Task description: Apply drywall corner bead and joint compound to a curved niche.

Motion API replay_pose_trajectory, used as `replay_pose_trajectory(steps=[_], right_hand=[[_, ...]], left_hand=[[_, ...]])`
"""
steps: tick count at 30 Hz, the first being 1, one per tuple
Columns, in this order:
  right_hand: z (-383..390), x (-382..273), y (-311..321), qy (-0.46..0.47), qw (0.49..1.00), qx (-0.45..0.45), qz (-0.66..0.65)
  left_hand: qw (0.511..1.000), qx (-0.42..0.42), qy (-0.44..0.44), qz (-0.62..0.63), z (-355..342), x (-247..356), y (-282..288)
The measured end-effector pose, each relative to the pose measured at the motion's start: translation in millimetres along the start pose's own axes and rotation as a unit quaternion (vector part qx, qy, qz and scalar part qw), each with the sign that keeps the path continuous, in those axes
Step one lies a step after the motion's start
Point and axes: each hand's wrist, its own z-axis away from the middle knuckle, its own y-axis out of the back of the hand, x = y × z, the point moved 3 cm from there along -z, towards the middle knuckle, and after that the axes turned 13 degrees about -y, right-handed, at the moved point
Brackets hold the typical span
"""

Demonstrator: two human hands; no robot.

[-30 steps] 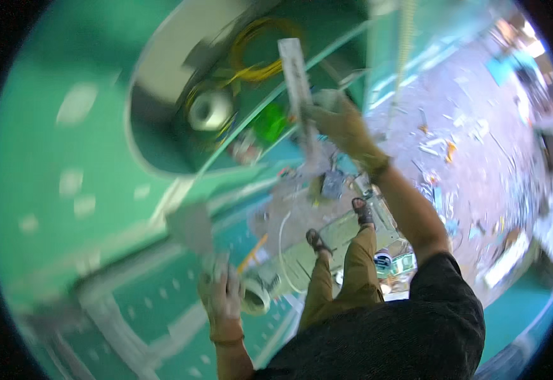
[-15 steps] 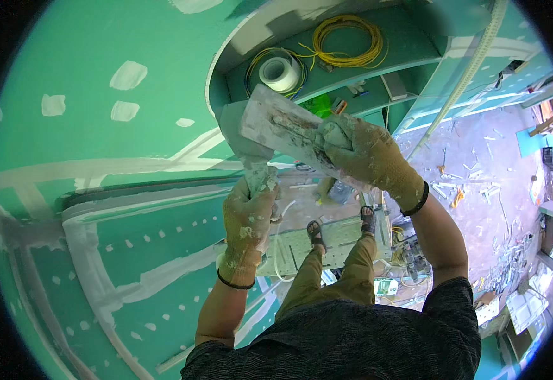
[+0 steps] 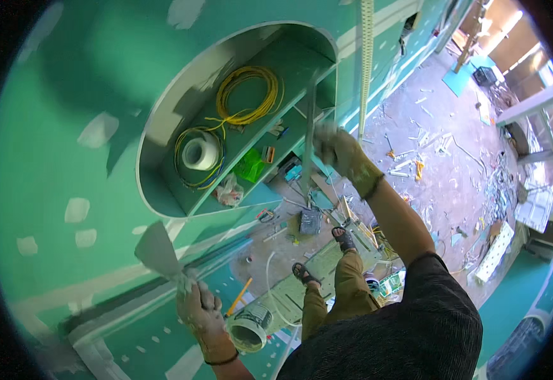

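My left hand [image 3: 201,313], in a dusty work glove, is closed round the handle of a wide putty knife [image 3: 156,249]. Its grey blade points up and left, before the green wallboard and below the oval niche. My right hand [image 3: 347,158], gloved too and smeared by motion, grips a plastering trowel [image 3: 310,126]. The trowel is turned nearly edge-on, its long blade upright in front of the niche's right end. The two tools are well apart.
In the oval niche [image 3: 156,142] lie a yellow cable coil [image 3: 222,92], a white tape roll [image 3: 199,154] and a green bag [image 3: 249,166]. My feet stand on a narrow platform [image 3: 282,297] beside a bucket [image 3: 249,332]. Debris covers the floor [image 3: 409,139].
My hands have moved apart: the putty knife went down and left, away from the trowel. The trowel turned from flat to edge-on. My view has shifted, showing more of the niche and floor.
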Motion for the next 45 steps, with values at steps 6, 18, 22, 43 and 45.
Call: replay_pose_trajectory(steps=[6,18,22,43,45], right_hand=[[-113,-90,-38,0.256,0.931,-0.087,-0.245],[-211,-124,-48,0.205,0.923,0.083,-0.314],[-214,-114,-57,0.226,0.943,0.155,-0.189],[-126,-20,-222,0.14,0.938,0.295,0.113],[-119,19,-221,0.189,0.956,0.192,0.119]], left_hand=[[0.999,0.021,-0.026,-0.007,20,-20,49],[0.997,0.045,-0.003,-0.06,50,-19,40],[0.995,0.081,0.047,-0.038,47,-25,44],[0.985,-0.063,-0.067,-0.148,53,-59,117],[0.996,-0.024,-0.012,-0.084,56,-38,94]])
